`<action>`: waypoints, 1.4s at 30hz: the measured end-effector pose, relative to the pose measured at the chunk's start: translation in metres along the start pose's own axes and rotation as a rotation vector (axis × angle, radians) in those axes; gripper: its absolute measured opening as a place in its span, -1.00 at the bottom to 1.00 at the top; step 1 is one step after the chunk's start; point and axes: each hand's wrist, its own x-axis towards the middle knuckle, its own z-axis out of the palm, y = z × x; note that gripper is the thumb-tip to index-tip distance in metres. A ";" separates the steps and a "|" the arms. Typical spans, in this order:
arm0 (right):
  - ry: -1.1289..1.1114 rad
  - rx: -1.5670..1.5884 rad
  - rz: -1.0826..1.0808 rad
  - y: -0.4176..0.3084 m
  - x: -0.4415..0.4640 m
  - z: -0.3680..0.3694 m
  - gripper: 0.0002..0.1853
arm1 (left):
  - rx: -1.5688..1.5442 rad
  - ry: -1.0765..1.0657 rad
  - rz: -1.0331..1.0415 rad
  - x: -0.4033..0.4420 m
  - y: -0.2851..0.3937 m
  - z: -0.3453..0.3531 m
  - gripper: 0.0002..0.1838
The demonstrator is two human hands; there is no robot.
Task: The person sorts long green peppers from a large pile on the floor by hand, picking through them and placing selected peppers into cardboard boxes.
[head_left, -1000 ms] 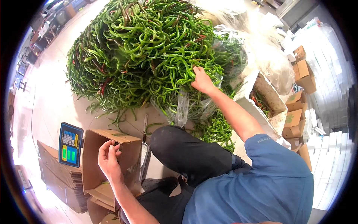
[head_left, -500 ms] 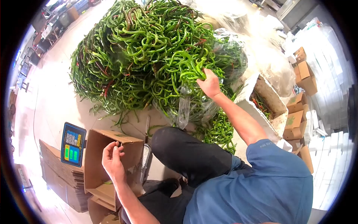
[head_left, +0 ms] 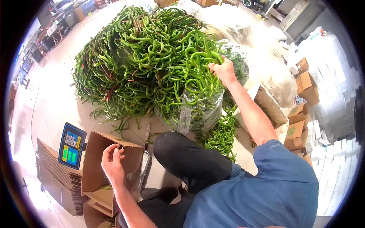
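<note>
A large heap of long, curled green chili peppers point(head_left: 125, 60), with a few red ones among them, fills the upper middle. At the heap's right side my right hand point(head_left: 225, 72) is closed on some green chili peppers point(head_left: 207, 62). Below it a clear plastic bag point(head_left: 186, 114) wraps part of the peppers. My left hand point(head_left: 113, 163) is above an open cardboard box point(head_left: 95, 155), fingers curled together near its upper edge. Something small and dark shows at those fingertips, too small to name. A green pepper point(head_left: 107, 187) lies inside the box.
A lit digital scale display point(head_left: 72, 146) stands left of the box, beside stacked flat cardboard point(head_left: 57, 178). Loose green peppers point(head_left: 222, 136) lie right of my knee. A white foam box point(head_left: 272, 106), more cardboard boxes point(head_left: 308, 87) and white foam stacks point(head_left: 334, 171) are at right.
My right hand has moved right and slightly up along the heap, with the peppers near it shifting. My left hand stays by the box edge. The view has shifted slightly.
</note>
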 end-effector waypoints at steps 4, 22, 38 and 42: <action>-0.025 0.006 0.003 -0.032 0.009 -0.004 -0.69 | -0.014 -0.007 0.008 0.000 0.001 -0.002 -0.78; -0.412 0.058 -0.194 -0.199 -0.001 0.062 -0.86 | -0.545 -0.106 -0.292 -0.009 -0.002 0.017 -0.71; -0.912 0.469 -0.107 -0.267 -0.159 0.307 -0.86 | -0.801 0.675 0.050 -0.024 0.022 -0.147 -0.57; -1.002 0.574 0.015 -0.255 -0.206 0.351 -0.88 | -0.867 0.787 0.085 -0.037 0.021 -0.176 -0.64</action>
